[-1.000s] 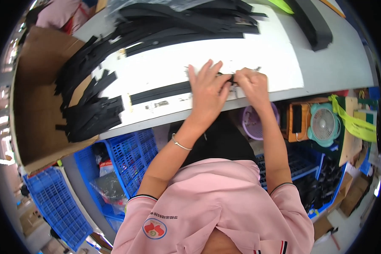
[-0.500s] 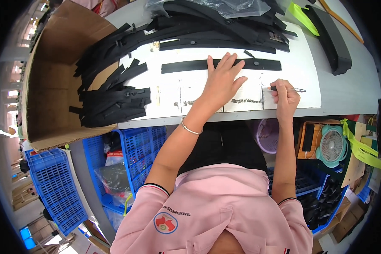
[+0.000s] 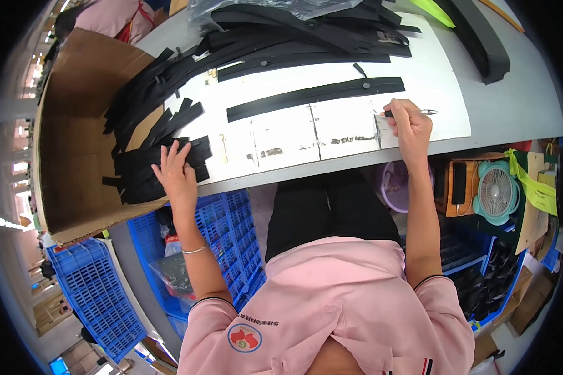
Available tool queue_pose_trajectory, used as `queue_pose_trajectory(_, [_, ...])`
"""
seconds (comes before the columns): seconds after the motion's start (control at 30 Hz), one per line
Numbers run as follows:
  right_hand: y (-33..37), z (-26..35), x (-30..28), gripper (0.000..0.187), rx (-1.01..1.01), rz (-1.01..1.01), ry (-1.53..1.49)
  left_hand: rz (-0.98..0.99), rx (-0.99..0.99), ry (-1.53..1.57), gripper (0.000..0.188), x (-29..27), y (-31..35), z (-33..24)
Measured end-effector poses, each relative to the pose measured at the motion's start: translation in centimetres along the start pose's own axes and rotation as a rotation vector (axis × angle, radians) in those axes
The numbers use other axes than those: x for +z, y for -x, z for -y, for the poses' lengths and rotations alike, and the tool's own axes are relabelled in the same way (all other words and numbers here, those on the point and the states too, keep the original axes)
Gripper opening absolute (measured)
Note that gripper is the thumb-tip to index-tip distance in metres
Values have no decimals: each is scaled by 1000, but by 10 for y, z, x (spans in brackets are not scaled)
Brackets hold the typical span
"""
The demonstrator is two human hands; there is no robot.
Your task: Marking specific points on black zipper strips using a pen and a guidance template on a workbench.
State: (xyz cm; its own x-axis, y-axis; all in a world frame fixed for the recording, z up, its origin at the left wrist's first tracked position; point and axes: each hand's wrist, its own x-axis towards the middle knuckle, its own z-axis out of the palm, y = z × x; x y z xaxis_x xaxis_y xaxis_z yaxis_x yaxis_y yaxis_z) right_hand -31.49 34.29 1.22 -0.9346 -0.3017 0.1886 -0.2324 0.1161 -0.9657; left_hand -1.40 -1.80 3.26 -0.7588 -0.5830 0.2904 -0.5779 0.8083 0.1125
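Head view. The left hand (image 3: 176,167) has left the single black strip (image 3: 294,100) and now lies at the smaller pile of black strips (image 3: 147,165), its fingers spread over the near part of the stack; whether they press on the top strip or only rest over it cannot be made out with certainty. The right hand (image 3: 411,128) remains on the other side, its fingers pinching a pen (image 3: 428,112) with a dark grip and clear barrel, the writing end turned left above the white board (image 3: 425,62). The change leaves the single strip unheld: it lies nearly lengthwise on the board, beyond the row of dark marks (image 3: 353,140), with a round dark piece (image 3: 366,85) on its right part and a small black tab (image 3: 360,70) at its far edge. In terms of the work, the left hand is freed for the pile while the pen stays in readiness. Beyond lies a larger heap of strips (image 3: 281,31); a cardboard box (image 3: 75,125) stands left of the board, at the end of the bench (image 3: 532,106).
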Motion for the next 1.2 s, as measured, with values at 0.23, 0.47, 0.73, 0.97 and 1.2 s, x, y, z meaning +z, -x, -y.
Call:
queue_pose_trajectory(0.23, [0, -3, 3, 22, -15, -37, -77, -51, -21, 114, 7, 12, -26, 8])
queue_pose_trajectory(0.47, [0, -5, 4, 24, -14, 23, -42, -16, 98, 185, 29, 5, -33, -42])
queue_pose_trajectory(0.73, [-2, 1, 3, 22, 10, -7, -3, 27, -27, 47, 22, 4, -22, 22])
queue_pose_trajectory(0.97, [-2, -7, -1, 25, -5, 26, -15, -71, 15, 289, 14, 7, -37, -22])
queue_pose_trajectory(1.2, [0, -3, 4, 21, -102, -73, -4, 175, 32, 683, 14, 22, -42, -158])
